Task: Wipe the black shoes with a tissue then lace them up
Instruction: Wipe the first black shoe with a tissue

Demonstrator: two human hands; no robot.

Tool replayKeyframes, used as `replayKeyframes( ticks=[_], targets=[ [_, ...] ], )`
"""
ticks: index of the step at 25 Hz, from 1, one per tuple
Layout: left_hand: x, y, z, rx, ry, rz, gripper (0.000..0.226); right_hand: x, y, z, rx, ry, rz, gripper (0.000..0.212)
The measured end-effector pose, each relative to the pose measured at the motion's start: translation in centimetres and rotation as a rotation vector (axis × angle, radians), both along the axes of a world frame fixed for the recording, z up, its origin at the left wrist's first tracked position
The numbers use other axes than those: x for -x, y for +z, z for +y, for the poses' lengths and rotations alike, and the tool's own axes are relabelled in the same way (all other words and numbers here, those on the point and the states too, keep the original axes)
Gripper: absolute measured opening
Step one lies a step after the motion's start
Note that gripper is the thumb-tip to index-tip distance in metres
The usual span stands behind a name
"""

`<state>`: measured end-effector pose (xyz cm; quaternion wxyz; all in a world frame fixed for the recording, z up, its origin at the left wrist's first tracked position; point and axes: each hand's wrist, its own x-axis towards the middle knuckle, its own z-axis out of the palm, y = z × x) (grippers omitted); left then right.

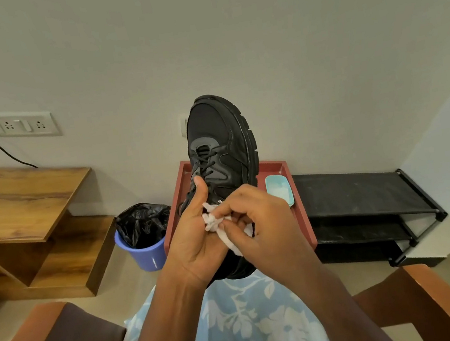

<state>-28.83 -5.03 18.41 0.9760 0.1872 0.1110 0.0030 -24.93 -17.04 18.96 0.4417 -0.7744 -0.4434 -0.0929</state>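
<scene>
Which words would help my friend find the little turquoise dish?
Look between the blue bin and the black rack for the red tray. The dish sits near its right edge, beside the held shoe. It's the only pale turquoise thing there.

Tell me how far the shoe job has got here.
Done: nothing clearly finished. In hand: the left hand grips one black shoe while the right hand pinches a crumpled tissue against it, wiping. Left: lacing up; no second shoe is in view.
</scene>
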Motion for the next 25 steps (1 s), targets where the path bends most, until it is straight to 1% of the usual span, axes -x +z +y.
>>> replayKeyframes(
  ticks=[1,3,5,7,10,12,13,15,17,20,22,25],
  targets=[
    [0.0,-0.1,-0.1,0.004,0.032,0.008,0.058,-0.4,0.0,0.3,-0.018,-0.031,-0.013,0.015],
    [-0.1,0.0,-0.5,0.020,0.098,-0.005,0.042,-1.5,0.1,0.9,-0.056,-0.126,-0.078,0.015],
    [0.2,0.2,-1.1,-0.034,0.114,-0.029,0.027,-2.1,0.0,1.3,-0.080,-0.196,-0.118,0.013],
    [0.5,0.4,-1.3,-0.099,0.094,-0.037,0.021,-1.8,-0.3,0.7,-0.070,-0.182,-0.082,0.012],
    [0.6,0.6,-0.7,-0.108,0.089,0.032,0.023,-1.0,-0.5,-1.4,-0.005,-0.077,0.104,0.013],
    [0.2,0.3,-0.4,-0.075,0.117,0.088,0.036,-1.2,-0.3,-2.3,0.021,-0.024,0.206,0.015],
    [0.2,0.2,-0.4,-0.063,0.122,0.106,0.039,-1.6,-0.1,-2.3,0.030,-0.031,0.205,0.014],
    [0.2,0.2,-0.7,-0.037,0.104,0.122,0.033,-2.6,0.2,-1.6,0.017,-0.093,0.154,0.013],
    [0.1,0.3,-1.0,-0.028,0.099,0.115,0.026,-3.8,0.7,-0.4,-0.049,-0.174,0.102,0.014],
    [-0.2,0.1,-1.1,-0.043,0.138,0.120,0.032,-5.2,1.1,0.7,-0.100,-0.285,0.014,0.011],
    [-0.2,0.1,-1.0,-0.047,0.127,0.137,0.036,-4.8,0.9,0.1,-0.058,-0.275,0.028,0.013],
    [0.1,0.3,-0.5,-0.015,0.080,0.148,0.037,-2.7,0.9,-2.1,0.067,-0.118,0.160,0.011]
  ],
)
